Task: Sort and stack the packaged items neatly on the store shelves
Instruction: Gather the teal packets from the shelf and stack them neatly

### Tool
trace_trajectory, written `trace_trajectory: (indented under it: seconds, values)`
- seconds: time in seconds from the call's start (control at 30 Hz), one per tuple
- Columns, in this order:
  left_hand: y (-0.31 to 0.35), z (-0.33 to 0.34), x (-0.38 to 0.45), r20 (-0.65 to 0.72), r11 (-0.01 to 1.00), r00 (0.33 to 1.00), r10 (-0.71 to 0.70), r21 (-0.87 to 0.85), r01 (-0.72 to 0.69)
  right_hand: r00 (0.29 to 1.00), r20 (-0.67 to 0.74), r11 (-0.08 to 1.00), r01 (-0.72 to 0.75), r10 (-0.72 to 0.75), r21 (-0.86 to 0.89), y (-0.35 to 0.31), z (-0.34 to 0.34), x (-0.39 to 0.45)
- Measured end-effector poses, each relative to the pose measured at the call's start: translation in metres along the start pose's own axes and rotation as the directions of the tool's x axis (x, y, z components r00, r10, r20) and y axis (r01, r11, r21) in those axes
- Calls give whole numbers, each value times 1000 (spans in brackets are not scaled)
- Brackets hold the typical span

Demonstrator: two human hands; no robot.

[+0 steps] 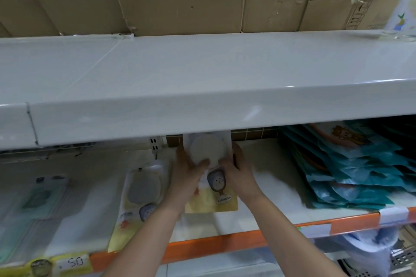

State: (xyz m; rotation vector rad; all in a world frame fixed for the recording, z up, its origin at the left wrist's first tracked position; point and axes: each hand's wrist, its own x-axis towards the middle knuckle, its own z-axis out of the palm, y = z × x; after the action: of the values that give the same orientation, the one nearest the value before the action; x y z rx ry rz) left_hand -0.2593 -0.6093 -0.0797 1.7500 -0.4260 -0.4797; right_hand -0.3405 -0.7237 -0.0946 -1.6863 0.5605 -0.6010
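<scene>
Both hands are in under the upper shelf (202,87) now, working the lower shelf (265,171). The left hand (188,170) and right hand (236,170) each grip a side of a yellow-and-white packet (211,195) with a round window, thumbs pressed on its front, holding it roughly upright over the middle of the shelf. To the left, a matching packet (139,195) leans near the orange shelf edge (225,245), with paler, blurred packs (38,200) further left. On the right, a fanned stack of teal packets (351,177) looks loosely layered, not squared. My read: sorting is partly done, since kinds sit in separate zones, but the yellow ones still need gathering and the teal stack tidying.
</scene>
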Motion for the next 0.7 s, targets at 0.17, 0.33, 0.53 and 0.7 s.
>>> trace_trajectory:
  seconds: [0.17, 0.33, 0.53, 0.7]
  values:
    - [-1, -72, -2, -85, 993, 990, -112, 23, 115, 975, 63, 975, -216, 213, 52, -19, 56, -5]
    - [-24, -125, -10, -158, 976, 977, -145, 141, 168, 946, 172, 959, -255, 274, -122, -18, 111, -20]
    - [-72, -156, -1, -186, 889, 954, -237, 356, 290, 967, 155, 907, -125, 202, -403, 4, 152, -34]
    - [-113, -161, 14, -116, 851, 952, -282, 428, 304, 952, 85, 819, -204, 293, -536, 23, 163, -44]
